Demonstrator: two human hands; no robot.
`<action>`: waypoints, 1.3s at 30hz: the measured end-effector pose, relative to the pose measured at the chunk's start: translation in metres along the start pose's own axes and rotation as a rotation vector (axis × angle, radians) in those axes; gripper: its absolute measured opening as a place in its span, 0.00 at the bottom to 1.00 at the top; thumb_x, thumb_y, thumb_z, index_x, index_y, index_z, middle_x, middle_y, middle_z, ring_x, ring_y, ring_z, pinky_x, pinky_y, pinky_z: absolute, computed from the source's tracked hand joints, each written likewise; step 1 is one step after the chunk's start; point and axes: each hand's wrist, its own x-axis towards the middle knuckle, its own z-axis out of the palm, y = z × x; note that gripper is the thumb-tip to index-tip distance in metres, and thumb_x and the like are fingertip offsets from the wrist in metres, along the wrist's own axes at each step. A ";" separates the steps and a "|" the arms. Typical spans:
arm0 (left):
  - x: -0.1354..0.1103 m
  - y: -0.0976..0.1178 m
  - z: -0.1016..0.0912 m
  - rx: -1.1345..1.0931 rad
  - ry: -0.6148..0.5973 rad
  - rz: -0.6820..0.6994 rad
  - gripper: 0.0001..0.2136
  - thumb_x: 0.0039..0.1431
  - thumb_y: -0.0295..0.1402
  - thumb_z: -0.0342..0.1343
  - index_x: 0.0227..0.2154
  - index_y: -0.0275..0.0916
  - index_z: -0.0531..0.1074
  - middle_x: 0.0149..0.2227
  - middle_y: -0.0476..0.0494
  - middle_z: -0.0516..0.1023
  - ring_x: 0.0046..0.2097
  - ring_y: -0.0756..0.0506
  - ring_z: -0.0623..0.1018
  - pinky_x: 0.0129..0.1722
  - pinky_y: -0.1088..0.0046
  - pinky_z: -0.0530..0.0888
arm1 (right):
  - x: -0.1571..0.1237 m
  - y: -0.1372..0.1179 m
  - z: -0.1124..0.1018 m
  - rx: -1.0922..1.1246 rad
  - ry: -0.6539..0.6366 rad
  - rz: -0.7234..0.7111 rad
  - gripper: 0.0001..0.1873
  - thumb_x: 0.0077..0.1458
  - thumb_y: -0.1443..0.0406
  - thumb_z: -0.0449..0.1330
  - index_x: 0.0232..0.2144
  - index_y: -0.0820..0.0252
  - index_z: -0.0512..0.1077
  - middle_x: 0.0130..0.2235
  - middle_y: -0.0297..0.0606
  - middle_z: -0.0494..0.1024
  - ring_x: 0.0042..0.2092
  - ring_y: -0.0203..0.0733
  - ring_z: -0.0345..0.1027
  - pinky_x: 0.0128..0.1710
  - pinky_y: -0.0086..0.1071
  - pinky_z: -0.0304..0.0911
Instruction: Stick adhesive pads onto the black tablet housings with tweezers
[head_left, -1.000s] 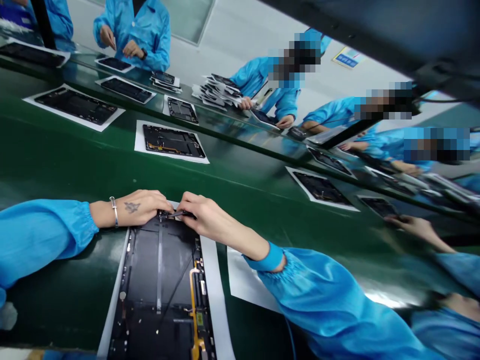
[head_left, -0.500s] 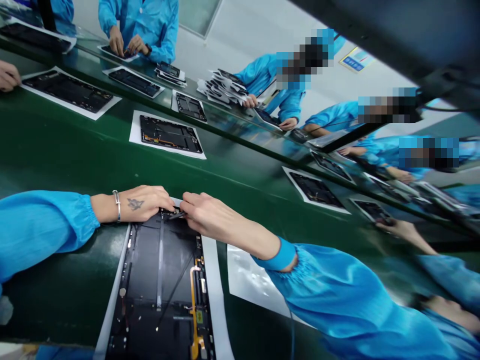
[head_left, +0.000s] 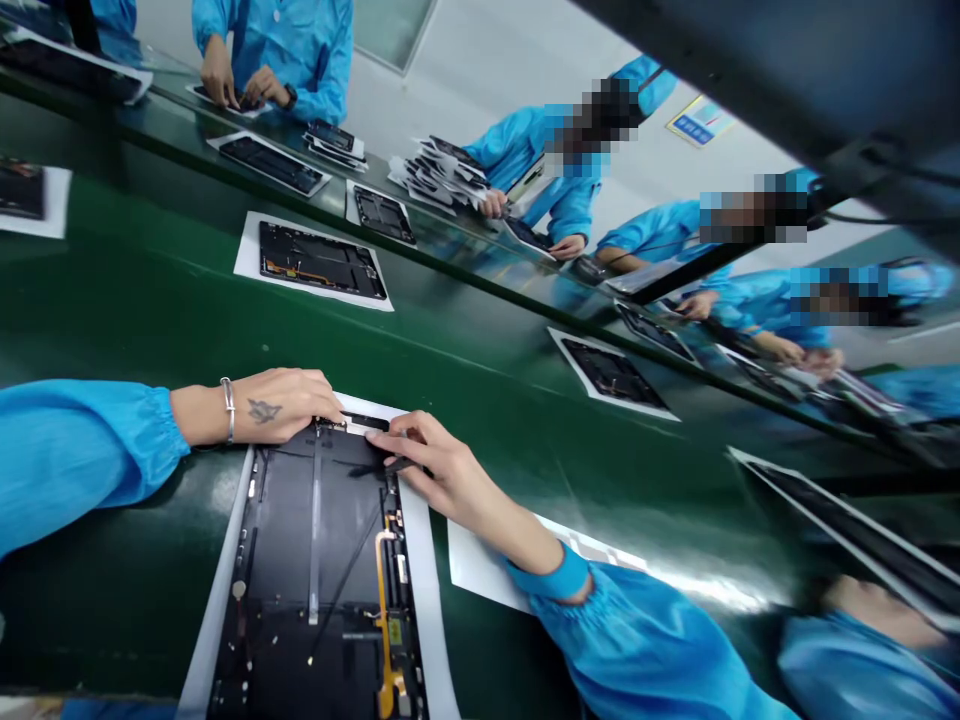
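Note:
An opened black tablet housing (head_left: 289,560) lies on a white sheet (head_left: 431,590) in front of me, with an orange flex cable (head_left: 385,600) along its right side. My left hand (head_left: 277,405) is curled over the housing's top left corner, fingertips pressed at the small parts on the top edge; what lies beneath them is hidden. My right hand (head_left: 439,465) is over the top right corner. Black tweezers (head_left: 394,466) are held in its fingers, their tips pointing left over the housing. Its index fingertip is at a pale strip (head_left: 358,430) near the top edge.
Several more tablet housings on white sheets lie on the green bench, one straight ahead (head_left: 322,265) and one to the right (head_left: 619,378). A white sheet (head_left: 480,570) lies under my right forearm. Co-workers in blue work across the bench, near a stack of housings (head_left: 439,175).
My right hand has moved right and opened somewhat, away from my left hand, uncovering the pale strip. At right, a co-worker's arm has shifted and a sheeted housing has come into view.

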 end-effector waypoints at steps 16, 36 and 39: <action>0.002 -0.004 0.000 -0.065 -0.032 -0.071 0.20 0.59 0.16 0.47 0.46 0.39 0.79 0.47 0.44 0.82 0.49 0.45 0.78 0.51 0.71 0.74 | 0.041 -0.020 0.006 0.005 -0.008 0.164 0.12 0.67 0.65 0.51 0.38 0.58 0.75 0.40 0.44 0.74 0.44 0.48 0.67 0.46 0.43 0.65; 0.001 0.001 -0.003 0.165 -0.041 -0.255 0.19 0.63 0.23 0.49 0.56 0.37 0.66 0.58 0.37 0.71 0.57 0.40 0.69 0.54 0.63 0.67 | 0.036 0.001 0.001 -0.082 0.179 0.222 0.12 0.65 0.62 0.53 0.31 0.57 0.72 0.37 0.43 0.75 0.42 0.48 0.67 0.42 0.40 0.64; 0.001 0.007 -0.008 0.280 -0.157 -0.394 0.13 0.66 0.26 0.47 0.50 0.34 0.68 0.51 0.34 0.73 0.46 0.40 0.73 0.44 0.65 0.70 | 0.009 -0.002 -0.019 -0.037 0.419 0.269 0.14 0.65 0.57 0.53 0.35 0.56 0.75 0.38 0.43 0.76 0.40 0.47 0.70 0.40 0.39 0.65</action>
